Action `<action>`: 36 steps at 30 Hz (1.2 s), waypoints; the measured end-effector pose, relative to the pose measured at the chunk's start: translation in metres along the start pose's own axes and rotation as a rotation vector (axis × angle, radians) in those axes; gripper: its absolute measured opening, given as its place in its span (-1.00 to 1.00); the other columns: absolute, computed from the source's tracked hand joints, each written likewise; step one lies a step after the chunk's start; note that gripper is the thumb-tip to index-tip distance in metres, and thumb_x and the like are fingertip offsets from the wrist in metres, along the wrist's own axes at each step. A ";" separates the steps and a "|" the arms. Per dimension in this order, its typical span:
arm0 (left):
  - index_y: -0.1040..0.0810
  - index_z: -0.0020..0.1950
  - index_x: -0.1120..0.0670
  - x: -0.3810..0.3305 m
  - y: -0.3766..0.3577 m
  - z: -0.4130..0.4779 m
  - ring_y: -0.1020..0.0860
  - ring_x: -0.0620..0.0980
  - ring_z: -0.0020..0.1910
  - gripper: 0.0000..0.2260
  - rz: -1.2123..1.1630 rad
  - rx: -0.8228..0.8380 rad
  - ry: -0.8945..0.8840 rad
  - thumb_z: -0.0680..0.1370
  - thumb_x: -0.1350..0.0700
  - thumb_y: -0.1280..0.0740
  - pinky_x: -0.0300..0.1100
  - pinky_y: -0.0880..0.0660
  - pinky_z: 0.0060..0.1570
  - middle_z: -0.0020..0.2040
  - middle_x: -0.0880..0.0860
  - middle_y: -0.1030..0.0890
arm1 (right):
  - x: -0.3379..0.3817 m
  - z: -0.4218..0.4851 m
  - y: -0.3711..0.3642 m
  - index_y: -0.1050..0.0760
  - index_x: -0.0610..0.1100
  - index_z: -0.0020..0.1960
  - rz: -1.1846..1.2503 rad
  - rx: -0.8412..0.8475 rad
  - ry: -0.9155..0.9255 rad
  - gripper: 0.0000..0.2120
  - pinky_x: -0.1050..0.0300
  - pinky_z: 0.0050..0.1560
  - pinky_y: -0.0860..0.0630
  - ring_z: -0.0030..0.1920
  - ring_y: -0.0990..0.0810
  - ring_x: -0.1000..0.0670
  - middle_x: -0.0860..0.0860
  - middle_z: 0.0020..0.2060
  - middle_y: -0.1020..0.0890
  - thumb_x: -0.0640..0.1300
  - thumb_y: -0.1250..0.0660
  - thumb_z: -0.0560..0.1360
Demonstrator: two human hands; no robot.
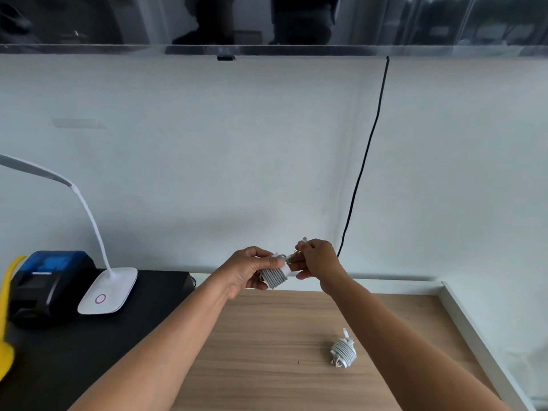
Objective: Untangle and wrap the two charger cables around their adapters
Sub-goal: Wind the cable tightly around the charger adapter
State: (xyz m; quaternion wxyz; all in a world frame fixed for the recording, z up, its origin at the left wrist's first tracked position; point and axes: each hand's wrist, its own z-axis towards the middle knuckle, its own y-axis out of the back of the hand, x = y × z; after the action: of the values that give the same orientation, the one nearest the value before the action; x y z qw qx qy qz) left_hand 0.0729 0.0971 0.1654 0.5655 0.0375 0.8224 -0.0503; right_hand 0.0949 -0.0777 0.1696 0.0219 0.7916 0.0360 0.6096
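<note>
With left hand (252,271) gripping the white cable-wound block adapter (275,279) at frame centre and right hand (319,259) pinching its loose tail (304,239), pull taut, then tuck under the last turn. Leave second wound white charger (344,351) lying lower right.

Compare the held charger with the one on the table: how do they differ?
The held charger is lifted, gripped by the left hand, the right hand pinching its cable end; the table charger lies untouched on the wooden table. The held charger's end is loose; the table charger looks fully wound. Both are white, cable coiled round the adapter.
</note>
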 end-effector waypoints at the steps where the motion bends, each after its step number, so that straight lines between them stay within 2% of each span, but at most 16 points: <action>1: -0.57 0.00 0.11 0.007 -0.002 0.000 -0.63 -0.01 -0.33 -0.68 0.011 0.006 0.025 0.34 0.11 -0.58 -0.20 -0.53 -0.44 -0.22 0.09 -0.66 | -0.007 -0.002 0.005 -0.46 -0.26 -0.01 -0.004 0.035 -0.020 -0.91 0.14 -0.44 -0.54 -0.42 -0.65 -0.03 -0.11 -0.35 -0.66 -0.25 -0.20 0.57; 4: -0.60 -0.06 0.08 0.023 -0.009 0.001 -0.60 -0.06 -0.32 -0.77 0.053 0.031 0.087 0.36 0.10 -0.56 -0.23 -0.51 -0.41 -0.27 0.03 -0.65 | -0.028 -0.005 0.020 -0.47 -0.23 -0.02 0.007 0.121 -0.050 -0.94 0.12 -0.39 -0.55 -0.35 -0.66 -0.08 -0.16 -0.30 -0.66 -0.29 -0.30 0.51; 7: -0.63 -0.14 0.04 0.034 -0.016 0.002 -0.56 -0.10 -0.34 -0.89 0.096 0.072 0.131 0.41 0.09 -0.53 -0.27 -0.46 -0.41 -0.32 -0.01 -0.62 | -0.044 -0.009 0.029 -0.56 -0.27 -0.02 -0.023 0.202 -0.082 -0.87 0.13 -0.35 -0.55 -0.27 -0.65 -0.10 -0.16 -0.26 -0.65 -0.24 -0.41 0.46; 12: -0.65 -0.17 0.04 0.062 -0.029 0.006 -0.52 -0.11 -0.36 -0.91 0.077 0.042 0.218 0.41 0.09 -0.53 -0.28 -0.35 -0.40 -0.33 -0.02 -0.62 | -0.075 -0.016 0.044 -0.61 -0.40 0.01 -0.011 0.262 -0.172 -0.79 0.16 -0.32 -0.57 -0.21 -0.66 -0.08 -0.20 -0.20 -0.68 -0.31 -0.46 0.43; 15: -0.64 -0.10 0.05 0.083 -0.037 0.010 -0.51 -0.08 -0.35 -0.79 0.043 -0.002 0.261 0.34 0.06 -0.57 -0.27 -0.30 -0.42 -0.28 0.02 -0.63 | -0.094 -0.020 0.047 -0.58 -0.41 -0.01 -0.041 0.207 -0.192 -0.82 0.16 -0.35 -0.60 -0.27 -0.69 -0.07 -0.21 -0.25 -0.69 -0.35 -0.45 0.42; 19: -0.58 0.11 0.11 0.114 -0.048 0.016 -0.58 -0.01 -0.26 -0.56 0.009 -0.091 0.349 0.29 0.08 -0.61 -0.27 -0.41 -0.44 -0.12 0.13 -0.66 | -0.122 -0.024 0.049 -0.57 -0.38 -0.06 -0.097 0.131 -0.241 -0.89 0.18 -0.44 -0.59 -0.38 -0.69 -0.01 -0.19 -0.32 -0.68 -0.38 -0.44 0.43; 21: -0.58 0.18 0.13 0.128 -0.053 0.018 -0.61 0.03 -0.16 -0.53 -0.012 -0.066 0.401 0.32 0.10 -0.60 -0.21 -0.50 -0.33 -0.04 0.15 -0.67 | -0.137 -0.024 0.051 -0.57 -0.34 -0.11 -0.139 0.099 -0.262 -0.93 0.20 -0.48 -0.56 -0.44 -0.65 0.03 -0.17 -0.37 -0.65 -0.38 -0.44 0.42; 24: -0.52 0.27 0.21 0.147 -0.059 0.019 -0.63 0.07 -0.09 -0.55 -0.096 -0.037 0.426 0.41 0.25 -0.52 -0.10 -0.58 -0.16 -0.01 0.18 -0.66 | -0.156 -0.024 0.052 -0.58 -0.23 -0.17 -0.217 0.066 -0.290 -0.92 0.19 -0.47 -0.50 -0.45 -0.61 0.04 -0.16 -0.36 -0.65 -0.35 -0.46 0.40; 27: -0.50 0.29 0.25 0.163 -0.061 0.019 -0.62 0.10 -0.07 -0.56 -0.145 -0.054 0.438 0.43 0.37 -0.46 0.02 -0.56 0.04 -0.01 0.19 -0.64 | -0.172 -0.021 0.052 -0.64 -0.14 -0.22 -0.319 0.053 -0.298 -0.89 0.17 -0.44 -0.51 -0.40 -0.63 0.01 -0.09 -0.38 -0.67 -0.33 -0.44 0.38; 29: -0.50 0.28 0.23 0.171 -0.062 0.020 -0.61 0.13 0.00 -0.55 -0.144 -0.080 0.434 0.41 0.40 -0.46 0.07 -0.52 0.13 0.04 0.19 -0.64 | -0.180 -0.019 0.049 -0.63 -0.06 -0.31 -0.389 0.045 -0.287 -0.79 0.06 -0.34 -0.59 -0.37 -0.64 -0.06 -0.07 -0.39 -0.68 -0.34 -0.40 0.37; 31: -0.52 0.28 0.22 0.179 -0.062 0.021 -0.60 0.14 0.05 -0.53 -0.134 -0.114 0.418 0.40 0.41 -0.47 0.09 -0.51 0.17 0.10 0.18 -0.63 | -0.186 -0.019 0.043 -0.60 0.00 -0.35 -0.464 0.043 -0.263 -0.73 0.04 -0.26 -0.58 -0.42 -0.57 -0.02 -0.04 -0.38 -0.66 -0.35 -0.36 0.37; 33: -0.53 0.28 0.20 0.187 -0.062 0.021 -0.60 0.12 0.04 -0.51 -0.102 -0.147 0.397 0.38 0.40 -0.49 0.06 -0.53 0.14 0.12 0.17 -0.63 | -0.189 -0.020 0.038 -0.58 0.05 -0.35 -0.533 0.044 -0.251 -0.70 0.12 -0.29 -0.52 -0.46 -0.49 0.07 0.04 -0.40 -0.62 -0.33 -0.34 0.38; 36: -0.54 0.26 0.16 0.198 -0.063 0.023 -0.58 0.08 0.03 -0.51 -0.054 -0.197 0.372 0.37 0.40 -0.51 0.04 -0.52 0.12 0.11 0.13 -0.61 | -0.198 -0.019 0.034 -0.67 -0.04 -0.22 -0.576 0.061 -0.224 -0.77 0.25 -0.36 -0.38 -0.39 -0.49 0.08 0.13 -0.41 -0.56 -0.32 -0.33 0.40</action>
State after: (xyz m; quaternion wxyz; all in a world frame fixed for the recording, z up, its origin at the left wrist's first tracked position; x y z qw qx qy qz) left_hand 0.0158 0.0324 -0.0252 0.4033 -0.0313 0.9142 0.0232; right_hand 0.0268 -0.1282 -0.0138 0.1738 0.8114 0.2747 0.4857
